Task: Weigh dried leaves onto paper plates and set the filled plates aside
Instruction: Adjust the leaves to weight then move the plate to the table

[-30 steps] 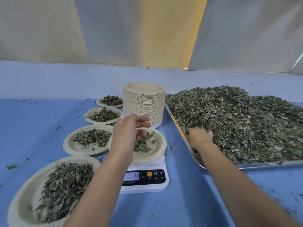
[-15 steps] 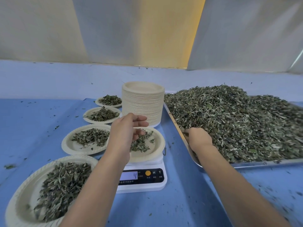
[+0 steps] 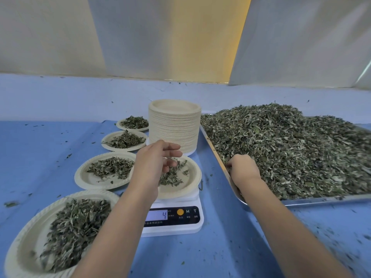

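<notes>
Two hands worked over a blue table cover. The left hand hovered above the paper plate that sat on the scale. Its fingers were extended and loosely spread, clear of the thumb and gripping nothing. A small scatter of leaves lay on that plate directly beneath the fingertips, and whether any fragment touched the lowest finger could not be told. The scale display read 4. The right hand was at the near left corner of the metal tray. Its fingers curled downward into the dried leaves and closed on a handful, with the fingertips buried and hidden from view. The heap filled the tray and rose well above its rim, lying to the right of the scale and apart from the left hand. A tall stack of empty plates stood just behind the scale and beside the tray's left edge. Four filled plates lay in a row on the left: nearest, second, third, farthest. Loose leaf fragments were scattered over the cover.
</notes>
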Motion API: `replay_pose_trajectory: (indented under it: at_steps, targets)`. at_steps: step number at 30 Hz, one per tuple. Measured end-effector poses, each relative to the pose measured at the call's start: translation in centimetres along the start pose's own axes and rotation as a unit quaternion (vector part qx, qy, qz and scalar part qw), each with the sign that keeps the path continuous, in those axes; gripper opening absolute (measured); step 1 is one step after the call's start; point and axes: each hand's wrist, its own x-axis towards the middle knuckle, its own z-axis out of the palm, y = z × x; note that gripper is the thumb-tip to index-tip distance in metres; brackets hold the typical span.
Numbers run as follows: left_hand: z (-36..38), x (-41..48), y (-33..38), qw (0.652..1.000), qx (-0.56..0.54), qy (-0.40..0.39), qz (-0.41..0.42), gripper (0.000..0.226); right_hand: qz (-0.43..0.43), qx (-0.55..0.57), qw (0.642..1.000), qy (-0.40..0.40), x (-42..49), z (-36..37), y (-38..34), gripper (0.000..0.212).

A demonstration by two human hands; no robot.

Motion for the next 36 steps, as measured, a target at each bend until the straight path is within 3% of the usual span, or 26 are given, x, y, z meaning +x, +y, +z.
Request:
replay_pose_trajectory:
  at_steps: [8,23,31,36]
  targets:
    - [0.0,0.2,-0.2,1.0,0.007,0.0,0.0,0.026,0.052,0.214,0.968,0.118,0.0,-0.6,1.2,0.036]
    - [-0.2,0.3,-0.1,1.0,0.002,0.003,-0.001,0.027,0.096,0.43,0.883,0.163,-1.2,-2.2,1.6,0.026]
    - [-2.4,1.1,0.8,0.996,-0.05,0.071,-0.002,0.028,-0.032,0.553,0.823,0.124,-2.4,-4.9,-4.3,0.023]
    - [-3.8,1.7,0.9,0.99,-0.098,0.102,-0.015,0.028,-0.16,0.459,0.869,0.093,-4.2,-4.5,-8.0,0.027]
